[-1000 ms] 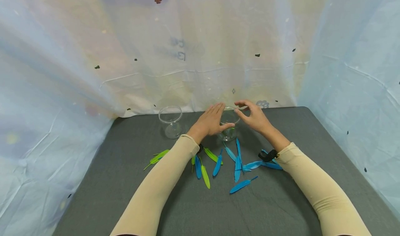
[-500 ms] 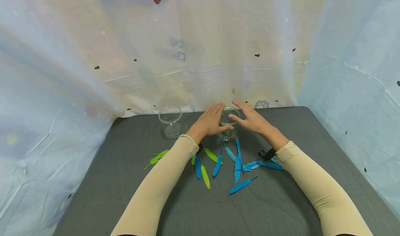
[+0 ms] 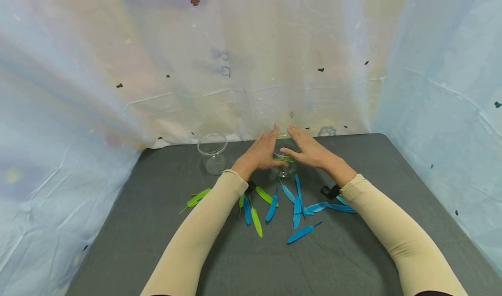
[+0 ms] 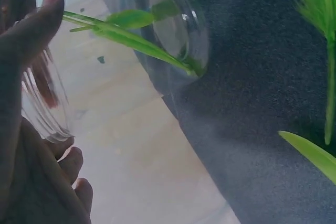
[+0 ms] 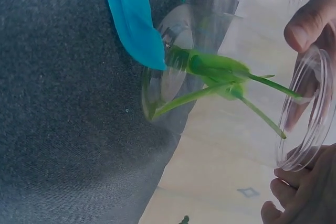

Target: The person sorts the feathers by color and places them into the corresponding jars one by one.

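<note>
A clear jar (image 3: pixel 284 170) stands upright near the table's back edge with several green feathers (image 5: pixel 218 72) inside, their quills pointing up toward its mouth. Along the jar's left side lies my left hand (image 3: pixel 257 155), fingers extended together and thumb on the near side. My right hand (image 3: pixel 312 151) faces it from the right, fingers stretched out and thumb apart, overlapping the rim. Both wrist views show thumb and fingertips right at the ridged rim (image 5: pixel 307 108). Loose blue feathers (image 3: pixel 300 233) and green feathers (image 3: pixel 256 222) lie on the table in front of the jar.
To the left stands a second clear jar (image 3: pixel 215 163), upright. More green feathers (image 3: pixel 196 198) lie beside my left sleeve, and a cluster of blue feathers (image 3: pixel 317 207) lies near my right wrist. A patterned curtain (image 3: pixel 251 60) hangs behind the dark table (image 3: pixel 259 265).
My right hand has moved left, from the jar's right side to over its rim, and its fingers have straightened. The left hand has hardly moved. The feathers on the table stay put.
</note>
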A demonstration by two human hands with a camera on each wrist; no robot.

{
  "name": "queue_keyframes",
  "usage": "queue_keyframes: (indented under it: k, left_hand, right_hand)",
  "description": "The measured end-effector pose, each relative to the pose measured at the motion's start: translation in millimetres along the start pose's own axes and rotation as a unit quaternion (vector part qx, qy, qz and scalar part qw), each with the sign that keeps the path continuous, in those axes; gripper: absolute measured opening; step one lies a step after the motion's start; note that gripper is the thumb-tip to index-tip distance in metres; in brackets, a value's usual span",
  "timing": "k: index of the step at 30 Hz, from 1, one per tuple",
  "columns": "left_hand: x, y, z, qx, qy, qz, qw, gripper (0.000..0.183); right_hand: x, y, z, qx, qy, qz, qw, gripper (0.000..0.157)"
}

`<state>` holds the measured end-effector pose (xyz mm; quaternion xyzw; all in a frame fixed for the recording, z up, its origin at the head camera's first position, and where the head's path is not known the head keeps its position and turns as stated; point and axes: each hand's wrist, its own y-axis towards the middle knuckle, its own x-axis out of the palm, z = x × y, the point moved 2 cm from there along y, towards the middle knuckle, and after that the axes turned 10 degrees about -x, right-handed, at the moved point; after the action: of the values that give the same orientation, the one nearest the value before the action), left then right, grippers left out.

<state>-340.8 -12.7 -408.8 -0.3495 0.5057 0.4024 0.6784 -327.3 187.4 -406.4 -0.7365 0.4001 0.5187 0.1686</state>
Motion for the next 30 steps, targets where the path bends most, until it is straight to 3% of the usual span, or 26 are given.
queue_keyframes:
  k: [13, 19, 24, 30]
  left_hand:
    - [3.2, -11.7, -13.5, 0.009, 0.011, 0.019, 0.9997, 0.139]
    - [0.2, -29.4, -23.8, 0.0, 0.017, 0.033, 0.9993, 0.114]
    - [-4.1, -43.9, -38.8, -0.007, 0.024, 0.024, 0.9994, 0.094]
    - [-0.2, -59.6, -58.6, 0.016, 0.004, 0.004, 0.9999, 0.07]
  right_hand:
    - [6.4, 12, -7, -0.002, -0.04, -0.026, 0.999, 0.096]
    - [6.1, 11, -7, 0.001, -0.046, -0.032, 0.998, 0.098]
    - [6.7, 13, -8, -0.004, -0.052, -0.033, 0.998, 0.098]
    - [6.8, 13, -8, -0.007, -0.045, -0.04, 0.998, 0.1]
